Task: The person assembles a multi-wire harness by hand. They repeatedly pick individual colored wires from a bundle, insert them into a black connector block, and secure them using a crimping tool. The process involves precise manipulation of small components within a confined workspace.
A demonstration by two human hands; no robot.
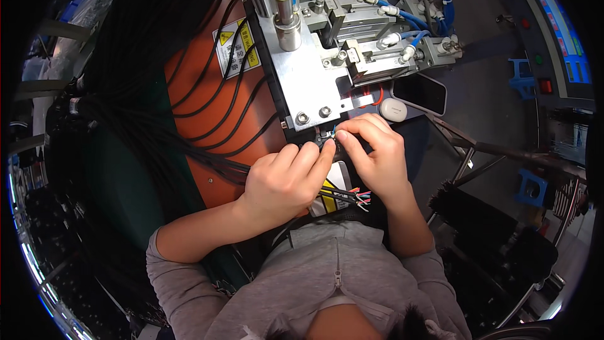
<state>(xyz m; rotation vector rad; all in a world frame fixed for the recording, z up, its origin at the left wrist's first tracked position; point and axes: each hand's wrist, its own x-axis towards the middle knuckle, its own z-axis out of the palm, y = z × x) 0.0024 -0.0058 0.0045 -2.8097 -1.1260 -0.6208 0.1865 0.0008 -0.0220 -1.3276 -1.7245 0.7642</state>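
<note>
A: Pinching, both of them. Left hand (283,179) and right hand (372,151) meet fingertip to fingertip on a small black cable (326,143) end, right under the lower edge of the grey metal fixture (308,82).

B: Is the end seated in the fixture yet?

A: Can't tell, fingers cover it. I'd judge it's mid-feed: the end sits at the fixture's mouth, not clearly in.

B: Anything done already?

A: Another cable lies below the hands with stripped coloured wires (360,197) fanned out, so stripping looks done on that one. A big bundle of black cables (207,88) drapes over the orange panel (207,119) on the left; which are finished, no way to say.

B: Rest of the scene?

A: Blue air hoses (415,22) on the machine top, a dark phone (420,93) and a white earbud case (393,109) just right of the fixture. Grey sleeves pushed up.
</note>
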